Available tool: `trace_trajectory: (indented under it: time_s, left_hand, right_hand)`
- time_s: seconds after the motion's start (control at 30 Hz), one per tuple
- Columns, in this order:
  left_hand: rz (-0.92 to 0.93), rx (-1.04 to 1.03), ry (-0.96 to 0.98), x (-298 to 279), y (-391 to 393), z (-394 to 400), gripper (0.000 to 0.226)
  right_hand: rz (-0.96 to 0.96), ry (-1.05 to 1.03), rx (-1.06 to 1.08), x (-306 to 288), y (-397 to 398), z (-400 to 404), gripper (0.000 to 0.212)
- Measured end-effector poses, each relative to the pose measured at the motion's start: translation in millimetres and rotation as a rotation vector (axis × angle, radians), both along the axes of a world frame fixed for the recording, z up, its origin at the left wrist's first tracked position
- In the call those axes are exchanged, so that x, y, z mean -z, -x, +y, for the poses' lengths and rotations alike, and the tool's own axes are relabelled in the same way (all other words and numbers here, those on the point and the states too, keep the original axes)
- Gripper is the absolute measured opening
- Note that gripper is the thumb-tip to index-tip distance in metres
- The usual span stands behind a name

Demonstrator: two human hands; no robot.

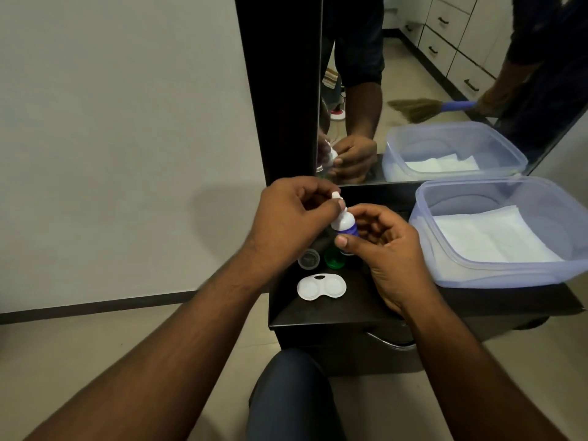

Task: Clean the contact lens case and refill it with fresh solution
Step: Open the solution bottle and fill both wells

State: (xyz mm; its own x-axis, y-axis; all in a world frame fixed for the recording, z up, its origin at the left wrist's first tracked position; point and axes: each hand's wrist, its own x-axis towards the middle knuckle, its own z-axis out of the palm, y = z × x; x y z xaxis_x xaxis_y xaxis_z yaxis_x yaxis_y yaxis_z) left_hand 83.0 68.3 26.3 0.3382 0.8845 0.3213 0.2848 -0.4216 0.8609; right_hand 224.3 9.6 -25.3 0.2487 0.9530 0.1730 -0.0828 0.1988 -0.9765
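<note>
Steadying bottle (344, 225) w/ right hand (386, 249) clamped round its body, pinching cap (432, 196) w/ left hand (288, 218), prob. to unscrew it, directly above open case (321, 287) w/ two loose lids (321, 258) waiting on dresser (356, 307).

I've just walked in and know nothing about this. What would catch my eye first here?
Two hands meet mid-frame over a dark dresser top: the right hand holds a small white solution bottle while the left hand pinches its cap. Just below lies an open white contact lens case, with a clear and a green lid behind it. At right sits a translucent plastic tub holding a white tissue.
</note>
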Motion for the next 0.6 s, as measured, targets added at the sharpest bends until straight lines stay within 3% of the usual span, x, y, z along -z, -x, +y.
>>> trace_trajectory:
  time_s: [0.37,0.6]
  left_hand:
    - [-0.089,0.078,0.106,3.8,0.8,-4.6,0.021]
    - [-0.19,0.091,0.161,7.8,9.6,-2.4,0.039]
  right_hand:
    - [0.033,-0.01,-0.038,0.8,3.0,-1.3,0.03]
    - [0.053,-0.025,-0.015,1.9,5.5,0.2,0.028]
